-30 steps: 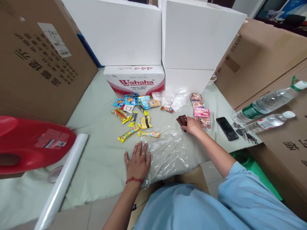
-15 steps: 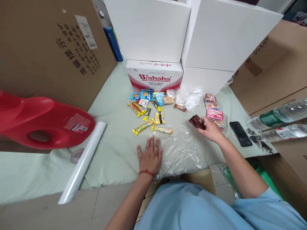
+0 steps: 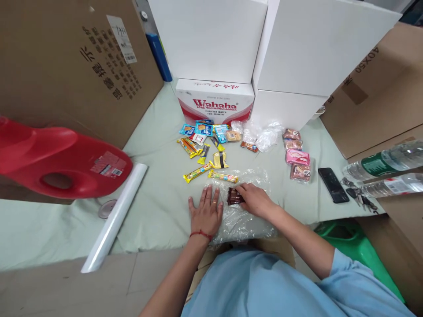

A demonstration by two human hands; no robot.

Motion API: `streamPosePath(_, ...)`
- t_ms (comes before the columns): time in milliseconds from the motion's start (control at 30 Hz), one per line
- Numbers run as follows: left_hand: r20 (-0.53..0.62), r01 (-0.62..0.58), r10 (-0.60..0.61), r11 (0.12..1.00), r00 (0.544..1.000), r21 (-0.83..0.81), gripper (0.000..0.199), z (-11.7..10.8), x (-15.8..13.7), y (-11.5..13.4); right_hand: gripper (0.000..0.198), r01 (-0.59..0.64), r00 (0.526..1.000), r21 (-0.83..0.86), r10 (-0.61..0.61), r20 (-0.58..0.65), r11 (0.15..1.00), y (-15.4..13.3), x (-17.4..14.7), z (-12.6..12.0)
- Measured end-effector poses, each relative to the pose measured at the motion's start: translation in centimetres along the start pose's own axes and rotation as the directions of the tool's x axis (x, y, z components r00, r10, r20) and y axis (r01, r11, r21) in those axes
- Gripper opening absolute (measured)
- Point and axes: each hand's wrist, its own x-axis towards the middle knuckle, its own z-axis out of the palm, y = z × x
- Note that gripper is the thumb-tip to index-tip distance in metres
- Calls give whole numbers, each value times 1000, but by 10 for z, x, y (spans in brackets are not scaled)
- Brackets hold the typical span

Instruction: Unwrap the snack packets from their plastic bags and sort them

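Note:
My left hand (image 3: 206, 213) lies flat with fingers spread on the pale green cloth, at the left edge of a clear plastic sheet (image 3: 246, 226). In my right hand (image 3: 255, 200) is a dark brown snack packet (image 3: 234, 197), gripped at its right end and lying low over the sheet. Just beyond are two yellow snack sticks, one at the left (image 3: 197, 172) and one by the sheet's far edge (image 3: 222, 176). A yellow packet with a black band (image 3: 220, 160) lies behind them.
Blue snack packets (image 3: 203, 129) lie before a Wahaba-style white and red carton (image 3: 216, 103). Packaged cakes (image 3: 300, 172) form a column at right, beside a phone (image 3: 333, 185), keys (image 3: 361, 198) and water bottles (image 3: 391, 185). A red jug (image 3: 82, 143) and white roll (image 3: 115, 215) are at left.
My right hand has brought the brown packet leftward and nearer, from beside the cakes to over the plastic sheet. My left hand has stayed in place.

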Motion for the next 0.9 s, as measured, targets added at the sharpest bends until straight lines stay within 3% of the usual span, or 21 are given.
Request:
streamPosePath(233,-29,-16,16,1000,999,-9,55,1,1,-1,47,13,999,1,-13,-51,1000,-5,-3,-1)
streamPosePath(600,-62,-7,7,1000,998,0,53,-3,-1,2,48,18,998,91,-13,-64,996,10,-18,16)
streamPosePath(900,-75,1,1,1000,997,27,53,-1,-1,3,36,-25,986,27,30,-162,999,-10,-16,-4)
